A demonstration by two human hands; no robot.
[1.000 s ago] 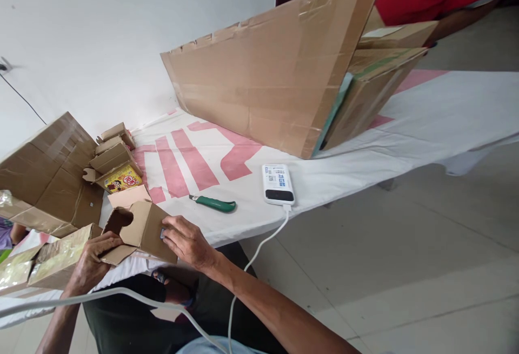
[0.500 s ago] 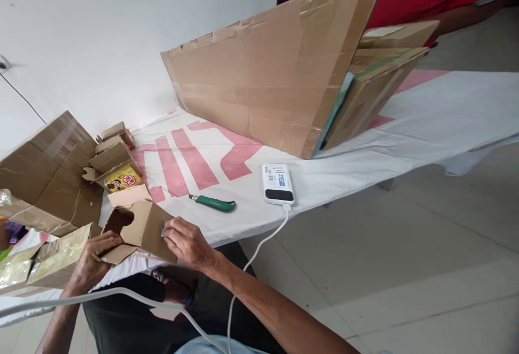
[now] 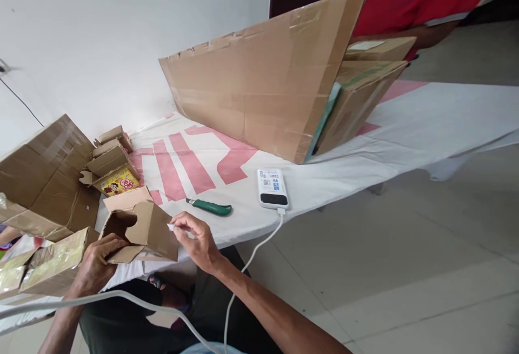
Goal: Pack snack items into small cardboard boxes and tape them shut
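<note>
A small open cardboard box (image 3: 159, 231) with a rounded cutout in its wall lies tilted at the table's near edge, its opening facing left. My left hand (image 3: 97, 262) grips the box by the lower edge of its opening, the fingers partly inside. Close to the box's right side, my right hand (image 3: 199, 241) pinches a small whitish piece (image 3: 171, 227), like a scrap of sticker or tape, between thumb and forefinger. A green utility knife (image 3: 211, 207) lies on the tablecloth just beyond my right hand, its blade end pointing left.
A white power bank (image 3: 272, 187) with a cable sits near the table edge. A large cardboard sheet (image 3: 259, 84) stands behind it, beside a person in red clothing (image 3: 397, 13). Small cartons (image 3: 107, 159), one holding a yellow pack (image 3: 120, 182), and a large box (image 3: 52, 181) are left.
My right hand has drawn slightly away from the box's side, with the whitish piece now showing at its fingertips. My left hand keeps hold of the box. The view has shifted a little.
</note>
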